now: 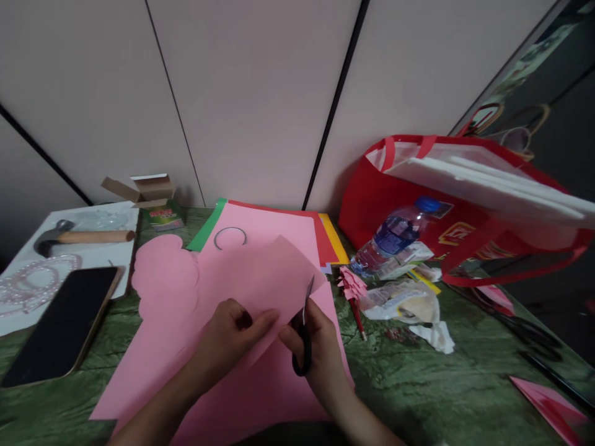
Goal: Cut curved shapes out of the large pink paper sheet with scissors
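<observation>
Open air above rear pink paper [274, 220], wall [260, 105] behind, bottle [393, 238] and red bag [365, 198] right

Paper [269, 272]: plain pink seen
Scissors handles [306, 350]: black noted
Tabletop [400, 384]: green, streaked darker
Bag [362, 204]: red, yellow-printed

Craft table [474, 371], pink paper [267, 272], hammer [97, 236]

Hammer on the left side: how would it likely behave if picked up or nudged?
The hammer would probably feel head-heavy, since its dark head looks metallic. Its handle looks like solid wood, so it should stay rigid when lifted. Nudged, it likely wouldn't roll far, as the curved claw juts out sideways.
</observation>
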Action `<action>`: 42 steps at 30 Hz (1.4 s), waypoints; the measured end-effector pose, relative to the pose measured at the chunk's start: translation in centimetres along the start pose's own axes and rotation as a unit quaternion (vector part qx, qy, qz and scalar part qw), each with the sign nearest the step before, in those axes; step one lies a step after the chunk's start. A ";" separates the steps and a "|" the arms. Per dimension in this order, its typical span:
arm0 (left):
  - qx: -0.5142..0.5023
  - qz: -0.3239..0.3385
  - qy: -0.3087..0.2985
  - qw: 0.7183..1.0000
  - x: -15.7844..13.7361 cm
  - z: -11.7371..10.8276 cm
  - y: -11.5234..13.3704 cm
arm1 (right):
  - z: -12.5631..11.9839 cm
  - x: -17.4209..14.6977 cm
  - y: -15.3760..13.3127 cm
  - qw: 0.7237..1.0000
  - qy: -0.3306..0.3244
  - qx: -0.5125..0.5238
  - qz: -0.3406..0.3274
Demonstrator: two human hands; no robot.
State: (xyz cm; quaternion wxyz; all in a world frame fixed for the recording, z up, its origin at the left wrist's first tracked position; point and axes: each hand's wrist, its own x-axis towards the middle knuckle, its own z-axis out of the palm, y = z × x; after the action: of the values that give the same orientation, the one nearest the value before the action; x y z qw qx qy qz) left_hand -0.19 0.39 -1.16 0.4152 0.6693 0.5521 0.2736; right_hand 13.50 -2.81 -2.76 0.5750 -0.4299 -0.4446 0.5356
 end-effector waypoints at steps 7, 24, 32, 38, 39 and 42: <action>-0.010 -0.011 0.006 1.000 -0.1 -0.1 0.3 | 0.0 0.0 0.1 1.000 0.010 -0.016 -0.004; -0.020 0.009 0.001 1.000 -0.2 -0.1 0.3 | 0.0 0.0 -0.2 1.000 0.015 -0.024 -0.005; 0.007 -0.012 0.010 1.000 -0.1 -0.2 0.6 | 0.0 0.2 -1.4 0.999 0.015 -0.048 -0.011; -0.005 -0.001 0.001 1.000 0.0 -0.3 0.5 | -0.2 0.1 -0.8 0.998 0.025 -0.063 -0.018; -0.002 -0.001 0.006 1.000 0.0 -0.3 0.5 | -0.2 0.1 -0.7 0.997 0.025 -0.062 -0.022; 0.001 0.006 0.013 1.000 0.1 -0.3 0.5 | -0.3 0.1 -0.6 0.997 0.025 -0.072 -0.028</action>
State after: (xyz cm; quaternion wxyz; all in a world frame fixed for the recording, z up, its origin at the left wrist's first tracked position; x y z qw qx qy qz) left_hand -0.15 0.49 -0.59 0.4062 0.6692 0.5536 0.2840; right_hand 13.92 -2.75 -2.22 0.5680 -0.4715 -0.4791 0.4748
